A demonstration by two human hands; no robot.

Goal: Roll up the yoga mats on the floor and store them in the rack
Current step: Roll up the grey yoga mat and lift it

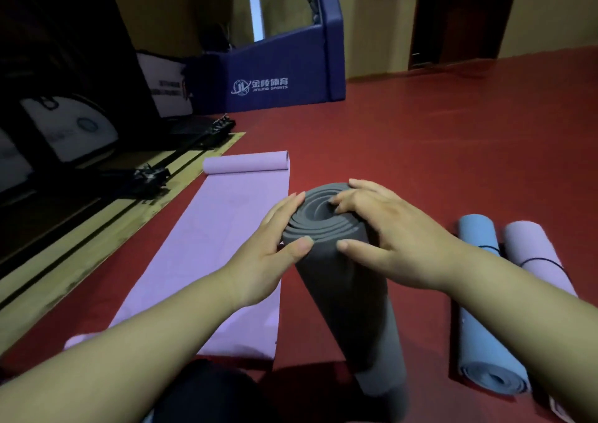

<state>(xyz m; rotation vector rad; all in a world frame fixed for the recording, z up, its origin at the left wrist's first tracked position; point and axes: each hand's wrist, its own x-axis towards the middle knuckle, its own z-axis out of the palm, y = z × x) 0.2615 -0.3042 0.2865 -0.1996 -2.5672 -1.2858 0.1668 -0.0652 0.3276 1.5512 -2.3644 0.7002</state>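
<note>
Red floor (420,147), blue padded base (284,63) beyond. Left hand (268,254), right hand (391,238): fingers clamped on standing grey mat (339,293).

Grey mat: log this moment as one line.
grey mat: rolled, top end up; left hand: grips top rim; right hand: grips top, fingers in spiral; flat purple mat: mostly unrolled; blue mat: rolled, lying right

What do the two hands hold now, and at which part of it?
The left grip and right grip both hold the grey mat at its upper end; right fingers curl into its spiral.
</note>
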